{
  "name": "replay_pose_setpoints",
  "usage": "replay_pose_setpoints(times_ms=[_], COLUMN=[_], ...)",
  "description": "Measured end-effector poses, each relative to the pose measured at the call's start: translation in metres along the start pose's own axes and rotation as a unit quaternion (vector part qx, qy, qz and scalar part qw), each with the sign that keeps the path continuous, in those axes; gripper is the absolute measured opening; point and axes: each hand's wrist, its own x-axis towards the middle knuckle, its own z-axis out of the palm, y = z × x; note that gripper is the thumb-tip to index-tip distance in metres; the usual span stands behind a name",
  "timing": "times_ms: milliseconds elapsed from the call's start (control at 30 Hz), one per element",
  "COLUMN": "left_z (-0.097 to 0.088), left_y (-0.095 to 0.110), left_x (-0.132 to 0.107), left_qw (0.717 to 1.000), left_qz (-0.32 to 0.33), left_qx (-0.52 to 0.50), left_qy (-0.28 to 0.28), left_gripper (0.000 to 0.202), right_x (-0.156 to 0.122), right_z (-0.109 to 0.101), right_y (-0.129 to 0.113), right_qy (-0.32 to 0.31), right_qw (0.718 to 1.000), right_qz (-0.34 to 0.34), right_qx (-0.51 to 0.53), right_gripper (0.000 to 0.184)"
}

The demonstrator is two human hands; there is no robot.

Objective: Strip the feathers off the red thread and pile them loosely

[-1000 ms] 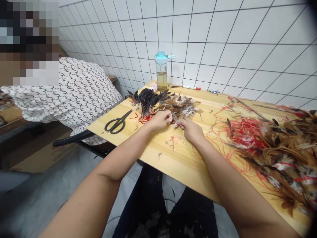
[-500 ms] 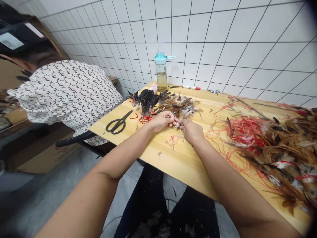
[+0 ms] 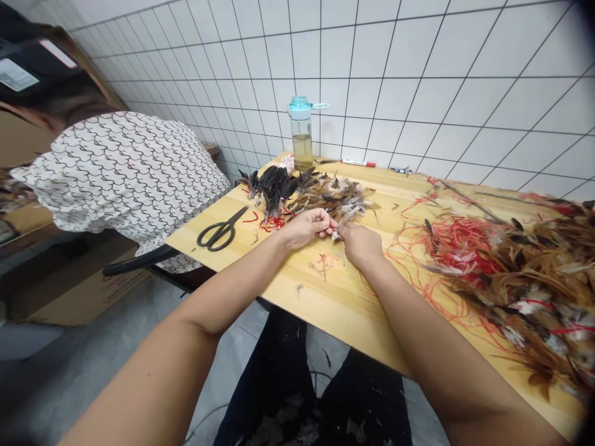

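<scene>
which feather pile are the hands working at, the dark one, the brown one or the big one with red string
The small brown-and-white feather pile: left hand and right hand pinch at its near edge. The black feather pile lies beyond the left hand; the large red-stringed heap lies rightward.

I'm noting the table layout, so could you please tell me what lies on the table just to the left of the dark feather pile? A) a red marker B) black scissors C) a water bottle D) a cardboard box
B: the black scissors lie flat on the wooden table, left of the dark feather pile.
</scene>
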Motion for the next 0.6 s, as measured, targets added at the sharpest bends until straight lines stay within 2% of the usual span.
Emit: replay_pose_setpoints(times_ms=[200,333,433,500,600], left_z=[0.010,0.011,0.010,0.011,0.014], left_y=[-0.007,-0.008,-0.007,-0.006,-0.005], left_x=[0.005,0.007,0.005,0.003,0.000], left_qw=[0.999,0.998,0.997,0.998,0.999], left_qz=[0.039,0.054,0.066,0.053,-0.002], left_qx=[0.003,0.028,0.038,0.042,0.041], left_qy=[0.002,0.010,0.012,0.015,0.024], left_gripper=[0.045,0.044,0.041,0.039,0.037], right_x=[0.000,-0.001,-0.002,-0.004,-0.006], right_z=[-0.002,0.002,0.003,0.001,-0.006], right_y=[-0.004,-0.008,-0.008,-0.006,-0.005], right_qy=[0.028,0.053,0.058,0.042,0.009], right_qw=[0.999,0.994,0.993,0.995,0.994], right_qz=[0.032,0.049,0.058,0.069,0.109], right_qx=[0.030,0.087,0.085,0.057,0.014], right_gripper=[0.026,0.023,0.022,0.024,0.027])
